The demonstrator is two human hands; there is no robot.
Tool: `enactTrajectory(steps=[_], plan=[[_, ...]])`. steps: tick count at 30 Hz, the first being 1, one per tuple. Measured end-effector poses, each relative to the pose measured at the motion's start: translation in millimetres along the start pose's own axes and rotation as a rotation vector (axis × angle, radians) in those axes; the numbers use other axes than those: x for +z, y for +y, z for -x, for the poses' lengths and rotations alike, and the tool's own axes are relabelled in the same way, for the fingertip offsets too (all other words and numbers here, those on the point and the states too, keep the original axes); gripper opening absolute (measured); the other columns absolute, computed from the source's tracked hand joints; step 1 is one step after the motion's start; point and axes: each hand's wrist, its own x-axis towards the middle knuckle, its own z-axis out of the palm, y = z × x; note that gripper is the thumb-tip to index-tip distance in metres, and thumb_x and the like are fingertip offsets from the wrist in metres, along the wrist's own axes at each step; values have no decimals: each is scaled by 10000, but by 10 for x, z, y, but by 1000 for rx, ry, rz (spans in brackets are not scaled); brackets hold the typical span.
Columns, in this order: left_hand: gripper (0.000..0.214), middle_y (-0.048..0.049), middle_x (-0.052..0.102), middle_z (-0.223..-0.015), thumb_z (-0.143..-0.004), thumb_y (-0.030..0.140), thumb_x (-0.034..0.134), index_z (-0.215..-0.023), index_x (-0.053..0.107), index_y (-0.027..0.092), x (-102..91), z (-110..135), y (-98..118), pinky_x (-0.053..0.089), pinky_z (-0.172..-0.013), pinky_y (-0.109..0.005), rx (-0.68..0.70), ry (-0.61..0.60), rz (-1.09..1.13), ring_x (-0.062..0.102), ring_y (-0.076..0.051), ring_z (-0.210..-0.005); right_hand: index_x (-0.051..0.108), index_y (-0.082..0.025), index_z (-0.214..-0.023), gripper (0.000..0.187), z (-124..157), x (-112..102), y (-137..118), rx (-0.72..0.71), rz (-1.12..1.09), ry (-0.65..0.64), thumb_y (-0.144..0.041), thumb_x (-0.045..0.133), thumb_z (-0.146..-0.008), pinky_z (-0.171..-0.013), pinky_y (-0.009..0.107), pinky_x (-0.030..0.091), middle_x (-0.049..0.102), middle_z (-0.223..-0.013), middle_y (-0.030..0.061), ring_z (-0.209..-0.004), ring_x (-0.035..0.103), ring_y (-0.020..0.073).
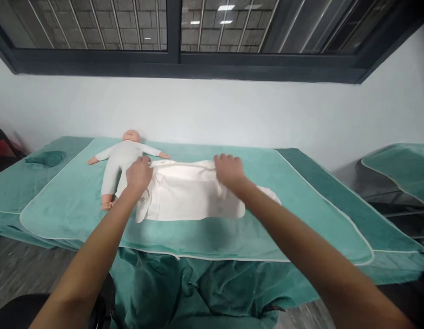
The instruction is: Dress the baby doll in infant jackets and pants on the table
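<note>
A white baby garment (187, 196) stretches between my two hands over the green bed cover. My left hand (139, 174) is closed on its upper left corner, beside the doll. Gripping the upper right part is my right hand (229, 168), fingers curled over the cloth. Another bit of pale cloth (269, 194) shows past my right forearm; whether it belongs to the same garment I cannot tell. The baby doll (124, 157), in a white bodysuit, lies on its back with arms spread, just left of the garment. My left hand hides part of its side and leg.
The green padded cover (74, 205) spreads over the bed against a white wall (198, 109). A dark-framed window (174, 64) is above. At the far right stands another green-covered surface (404, 169); a black chair (107, 297) is at lower left.
</note>
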Motion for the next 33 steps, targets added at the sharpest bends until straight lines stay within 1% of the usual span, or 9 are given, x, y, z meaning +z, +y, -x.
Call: enactTrajectory(steps=[2,4,6,9,12,15,22,27,33], plan=[[411,-188,613,-1307,-906,232,534,-1306,588,153,333,110,89,485,-946,-473,106,-37,-46,561,-361,-1207,586,-85,-1308,409,121,379,-319,-146,-13,79,-46,429,-933,-1074,470,322,569,-1371,250,-1296,496,321],[408,-170,592,-1351,-926,153,461,-1317,577,154,648,280,188,447,-1039,-454,275,-114,17,515,-316,-1284,589,-110,-1309,411,248,749,-594,-332,-103,58,-59,409,-943,-1124,426,299,548,-1427,204,-1320,469,290],[392,-141,613,-1329,-936,121,420,-1285,596,157,904,415,265,426,-1085,-387,321,-223,94,530,-252,-1279,635,-135,-1223,377,307,1049,-766,-272,-196,-5,-71,376,-957,-1082,364,355,626,-1323,165,-1223,534,252],[344,-157,649,-1255,-950,147,404,-1210,629,129,1141,434,307,442,-1067,-392,225,-278,83,580,-258,-1214,597,-71,-1281,404,234,1325,-814,-100,-228,-25,-105,322,-986,-1084,387,361,614,-1328,203,-1235,527,273],[389,-188,622,-1313,-952,160,388,-1280,592,114,1229,266,299,450,-1048,-442,131,-265,37,552,-300,-1262,496,14,-1393,465,64,1441,-708,-3,-218,1,-173,297,-1018,-1142,435,298,550,-1406,248,-1316,464,313],[505,-188,526,-1466,-948,136,354,-1439,476,134,1270,39,318,403,-1101,-472,104,-235,12,452,-304,-1380,455,22,-1438,497,-104,1481,-560,53,-187,68,-189,328,-1006,-1168,445,254,513,-1454,247,-1352,427,330],[552,-191,451,-1553,-980,179,291,-1521,392,133,1570,-382,463,333,-1139,-536,77,-245,-6,375,-306,-1449,502,-3,-1409,496,-515,1621,-271,0,-144,138,-76,321,-953,-1180,434,208,535,-1439,224,-1340,423,316],[519,-202,590,-1412,-1034,327,228,-1461,456,139,1810,-455,511,351,-1087,-541,52,-244,-6,535,-333,-1289,530,-38,-1389,460,-675,1807,-226,47,-207,119,-224,330,-1019,-1162,420,242,578,-1405,200,-1301,464,296],[489,-213,642,-1312,-1034,306,228,-1398,507,135,1775,-438,533,381,-1038,-535,51,-251,-52,593,-340,-1203,525,-30,-1385,449,-647,1764,-257,35,-160,63,-200,319,-1024,-1128,451,279,590,-1372,239,-1264,498,312]])
